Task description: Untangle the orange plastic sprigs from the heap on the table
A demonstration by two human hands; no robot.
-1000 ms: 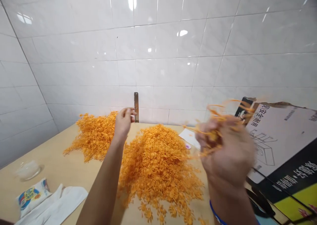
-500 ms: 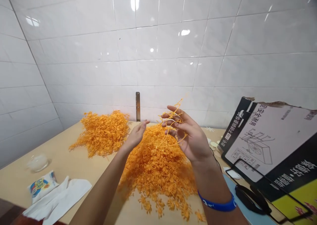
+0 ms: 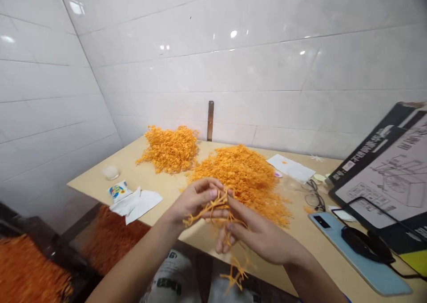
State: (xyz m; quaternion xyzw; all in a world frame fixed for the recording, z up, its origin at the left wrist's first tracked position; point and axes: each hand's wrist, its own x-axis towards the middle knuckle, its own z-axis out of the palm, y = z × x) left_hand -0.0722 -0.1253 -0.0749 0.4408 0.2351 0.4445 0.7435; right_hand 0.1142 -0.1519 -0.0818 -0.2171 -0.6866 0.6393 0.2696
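Observation:
In front of my body, over the table's near edge, both hands meet around a few thin, branching orange strands [image 3: 220, 202]. My left hand [image 3: 195, 201] pinches the strands between thumb and fingers. From the other side, my right hand [image 3: 256, 228] has its fingers closed round the same bunch, and some loose ends [image 3: 235, 274] dangle below it. Just beyond the hands spreads a large heap of similar orange pieces [image 3: 243, 169]. A smaller orange heap [image 3: 171, 147] lies farther back to the left. What the strands are made of I cannot tell.
On the table [image 3: 90, 178] at left are a cup [image 3: 110, 172], a packet [image 3: 119, 191] and white tissues [image 3: 145, 205]. To the right lie white paper [image 3: 290, 167], eyeglasses [image 3: 314, 196], a light-blue phone [image 3: 360, 263], sunglasses [image 3: 367, 245] and a box [image 3: 390, 178]. Darker orange material [image 3: 26, 272] fills the lower left.
My hands have come from above the large heap back toward my body and together. My left hand, earlier empty, now grips the strands too. The view has shifted, showing more of the near edge.

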